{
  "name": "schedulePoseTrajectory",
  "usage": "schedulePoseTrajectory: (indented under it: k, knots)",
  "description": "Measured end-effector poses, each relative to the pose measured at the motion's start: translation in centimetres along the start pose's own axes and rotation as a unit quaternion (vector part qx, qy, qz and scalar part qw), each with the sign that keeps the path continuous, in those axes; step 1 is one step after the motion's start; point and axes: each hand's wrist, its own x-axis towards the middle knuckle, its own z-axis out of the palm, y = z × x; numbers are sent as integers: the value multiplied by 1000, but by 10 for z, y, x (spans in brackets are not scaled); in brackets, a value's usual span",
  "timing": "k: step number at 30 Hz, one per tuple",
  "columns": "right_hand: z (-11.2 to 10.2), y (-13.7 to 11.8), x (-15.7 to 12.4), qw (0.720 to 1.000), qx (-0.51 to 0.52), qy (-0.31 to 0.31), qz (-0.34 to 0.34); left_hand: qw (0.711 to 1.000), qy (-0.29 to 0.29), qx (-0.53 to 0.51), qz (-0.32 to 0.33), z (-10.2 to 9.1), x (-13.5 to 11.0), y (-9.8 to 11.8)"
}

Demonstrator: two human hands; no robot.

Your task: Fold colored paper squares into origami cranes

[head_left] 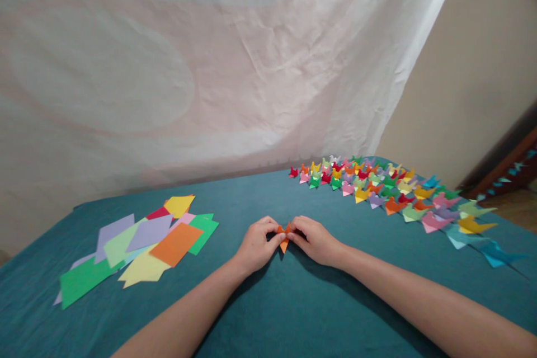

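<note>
A small piece of folded orange paper is held between my two hands over the middle of the table, its pointed end facing me. My left hand pinches its left side between thumb and fingers. On the opposite side, my right hand grips the paper in the same kind of pinch. The two thumbs nearly meet at the front of the paper. Part of the folded paper is hidden behind the fingertips, so its full shape does not show.
Loose coloured paper sheets overlap in a pile on the left of the teal-covered table. Rows of small folded paper birds stand at the right and back right. A pale cloth hangs behind the table.
</note>
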Motion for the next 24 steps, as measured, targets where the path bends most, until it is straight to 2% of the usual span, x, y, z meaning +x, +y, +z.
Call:
schedulePoseTrajectory:
  k: [5,12,19,24]
  knots:
    - [2,1,1,1000,-21,-2,8,1000,1,-17,5,2,1,-2]
    - [3,5,2,999,15,16,30,998,46,-43,-23,2,2,-6]
    - [-4,-1,4,996,74,30,36,998,48,-37,-23,2,3,-6]
    - [-4,-3,2,997,66,22,21,998,35,-42,-13,1,2,-7]
